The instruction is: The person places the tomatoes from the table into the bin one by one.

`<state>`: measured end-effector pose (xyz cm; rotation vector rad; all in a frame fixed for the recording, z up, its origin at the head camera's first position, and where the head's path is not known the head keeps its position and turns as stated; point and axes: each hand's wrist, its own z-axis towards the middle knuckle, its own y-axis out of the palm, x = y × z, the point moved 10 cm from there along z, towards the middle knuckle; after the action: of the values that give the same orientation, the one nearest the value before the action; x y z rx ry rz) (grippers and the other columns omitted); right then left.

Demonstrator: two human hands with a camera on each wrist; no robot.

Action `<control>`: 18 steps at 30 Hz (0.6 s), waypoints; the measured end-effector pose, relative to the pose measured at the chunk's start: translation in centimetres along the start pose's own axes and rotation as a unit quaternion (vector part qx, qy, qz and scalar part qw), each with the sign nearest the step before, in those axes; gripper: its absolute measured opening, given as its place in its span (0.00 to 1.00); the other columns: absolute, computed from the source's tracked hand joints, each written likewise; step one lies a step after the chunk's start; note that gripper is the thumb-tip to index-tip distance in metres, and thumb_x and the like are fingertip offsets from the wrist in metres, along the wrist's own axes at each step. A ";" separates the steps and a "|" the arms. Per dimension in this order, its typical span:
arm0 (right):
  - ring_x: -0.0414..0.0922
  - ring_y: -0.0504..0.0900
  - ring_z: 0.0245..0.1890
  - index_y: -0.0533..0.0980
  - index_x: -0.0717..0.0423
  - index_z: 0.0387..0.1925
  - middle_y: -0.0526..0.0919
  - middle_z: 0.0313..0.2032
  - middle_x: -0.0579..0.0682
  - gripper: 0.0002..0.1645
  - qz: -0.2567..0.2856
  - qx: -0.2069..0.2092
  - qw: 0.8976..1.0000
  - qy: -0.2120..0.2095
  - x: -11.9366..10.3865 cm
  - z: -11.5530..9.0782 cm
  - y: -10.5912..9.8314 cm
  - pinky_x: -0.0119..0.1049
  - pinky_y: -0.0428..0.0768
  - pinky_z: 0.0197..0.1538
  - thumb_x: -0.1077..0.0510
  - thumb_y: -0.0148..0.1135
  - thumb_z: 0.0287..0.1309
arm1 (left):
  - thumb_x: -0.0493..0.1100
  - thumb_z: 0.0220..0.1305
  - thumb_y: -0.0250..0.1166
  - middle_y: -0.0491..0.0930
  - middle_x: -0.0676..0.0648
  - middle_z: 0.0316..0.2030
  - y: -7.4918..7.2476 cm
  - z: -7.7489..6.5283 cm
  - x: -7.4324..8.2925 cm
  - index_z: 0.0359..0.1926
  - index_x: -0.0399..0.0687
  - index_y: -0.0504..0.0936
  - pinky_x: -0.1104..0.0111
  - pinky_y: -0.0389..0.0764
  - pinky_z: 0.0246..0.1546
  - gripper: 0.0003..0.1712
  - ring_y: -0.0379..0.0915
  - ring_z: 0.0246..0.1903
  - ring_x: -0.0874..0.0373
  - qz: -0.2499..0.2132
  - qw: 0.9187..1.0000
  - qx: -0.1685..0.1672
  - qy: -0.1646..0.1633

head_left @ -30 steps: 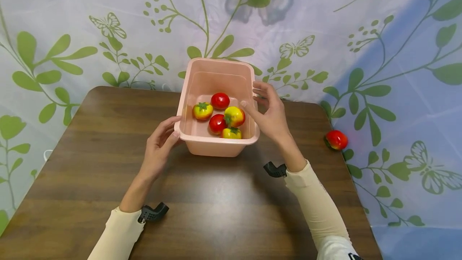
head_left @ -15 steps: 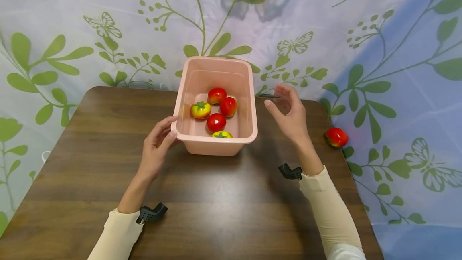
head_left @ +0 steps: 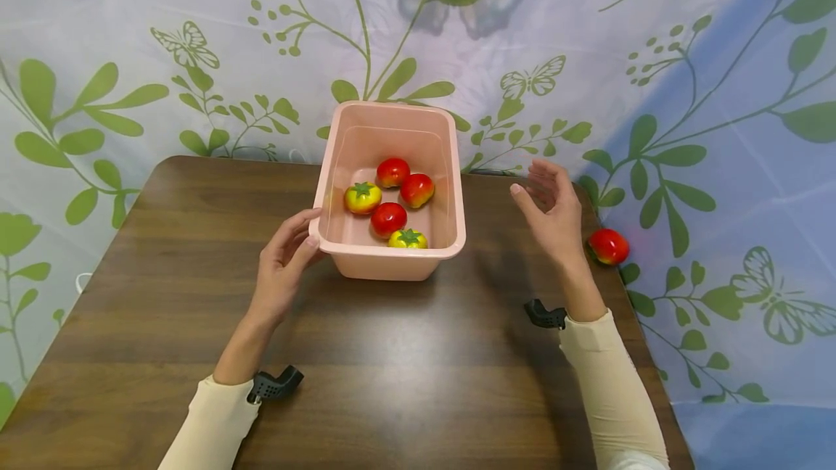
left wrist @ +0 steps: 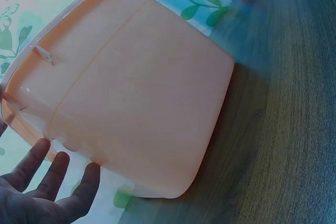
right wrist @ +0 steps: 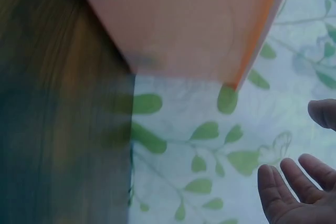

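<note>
A pink plastic bin [head_left: 385, 267] stands at the far side of the table, with several glossy red and yellow tomatoes inside; one yellow tomato [head_left: 362, 198] shows a green leafy top. My left hand [head_left: 281, 267] holds the bin's rim at the near left corner, thumb on the edge. In the left wrist view, fingertips [left wrist: 92, 174] lie against the bin's outer wall just below the rim. Off to the bin's right, my right hand [head_left: 554, 212] is raised with loosely bent fingers and nothing in it. Beyond it, a single red tomato [head_left: 609, 246] lies at the table's right edge.
The brown wooden table [head_left: 366, 383] has a patterned cloth [head_left: 261, 56] with green leaves and butterflies hanging behind it and along its right side. Each wrist carries a black mount, such as the left mount [head_left: 277, 384].
My right hand has left the bin's right side and moved right towards the lone tomato. Inside the bin, the tomatoes at right have rolled and shifted. The left hand stays on the rim.
</note>
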<state>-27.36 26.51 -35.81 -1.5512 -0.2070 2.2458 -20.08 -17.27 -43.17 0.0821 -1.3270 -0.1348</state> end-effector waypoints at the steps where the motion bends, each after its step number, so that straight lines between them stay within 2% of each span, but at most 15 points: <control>1: 0.42 0.80 0.67 0.73 0.47 0.72 0.80 0.67 0.51 0.33 -0.004 0.004 1.000 0.005 0.4 0.0 -0.4 0.44 0.81 0.73 0.57 0.72 0.69 | 0.35 0.81 0.58 0.75 0.35 0.70 0.0 0.0 0.0 0.75 0.40 0.73 0.68 0.89 0.59 0.25 0.81 0.63 0.58 0.000 1.000 0.000 0.000; 10: 0.41 0.80 0.66 0.74 0.49 0.71 0.81 0.66 0.50 0.33 -0.042 0.046 0.997 0.043 4.4 -0.8 -3.3 0.47 0.81 0.73 0.56 0.73 0.68 | 0.35 0.81 0.58 0.75 0.39 0.70 -0.2 -0.1 -0.1 0.75 0.41 0.73 0.68 0.89 0.58 0.25 0.81 0.63 0.58 0.009 1.000 -0.001 -0.005; 15: 0.50 0.77 0.68 0.73 0.53 0.71 0.80 0.68 0.55 0.34 -0.096 0.072 0.991 0.057 6.4 -1.3 -5.7 0.44 0.77 0.73 0.53 0.73 0.68 | 0.35 0.81 0.58 0.76 0.41 0.71 -0.2 -0.1 -0.2 0.75 0.42 0.73 0.68 0.89 0.59 0.25 0.80 0.64 0.58 0.013 1.000 -0.002 -0.008; 18: 0.54 0.73 0.73 0.72 0.57 0.72 0.77 0.70 0.59 0.35 -0.125 0.088 0.986 0.065 7.3 -1.7 -7.5 0.47 0.70 0.78 0.53 0.73 0.68 | 0.35 0.81 0.58 0.75 0.40 0.70 -0.2 0.0 0.0 0.75 0.43 0.73 0.68 0.89 0.59 0.25 0.80 0.64 0.57 0.013 1.000 -0.003 -0.006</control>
<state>-26.22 36.15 -40.20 -1.4825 -0.1505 1.9098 -20.07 -17.46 -43.25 0.0581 -1.3397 -0.1172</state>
